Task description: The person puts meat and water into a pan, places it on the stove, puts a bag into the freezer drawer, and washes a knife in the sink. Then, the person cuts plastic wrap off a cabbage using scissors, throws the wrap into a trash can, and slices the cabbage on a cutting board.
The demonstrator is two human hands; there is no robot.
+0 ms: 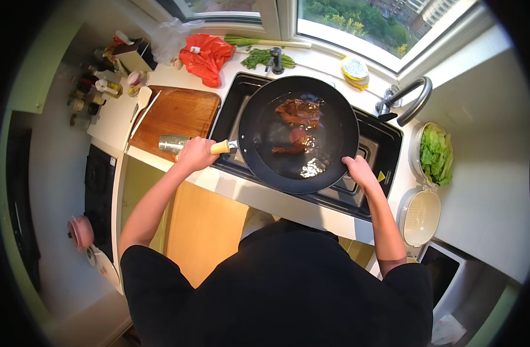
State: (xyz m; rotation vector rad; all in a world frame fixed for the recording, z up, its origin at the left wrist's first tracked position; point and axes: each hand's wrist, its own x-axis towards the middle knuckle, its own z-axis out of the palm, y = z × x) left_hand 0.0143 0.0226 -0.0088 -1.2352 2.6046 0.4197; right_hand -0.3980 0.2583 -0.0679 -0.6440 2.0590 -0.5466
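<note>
A large black wok [265, 165] with water in it is held over the dark sink [392, 141]. Reddish-brown pieces of meat [299, 113] lie in the water. My left hand [195, 155] is wrapped round the wok's handle, which has a pale yellow section and a metallic end. At the wok's right rim, my right hand [359, 170] grips the edge, its fingers partly hidden. The wok covers much of the sink.
Left of the sink lies a wooden cutting board [181, 115]. Behind are a red plastic bag [206, 58], green onions [247, 41] and herbs. A black faucet [418, 98], lettuce [435, 153] in a container and a cream colander [422, 217] are at the right.
</note>
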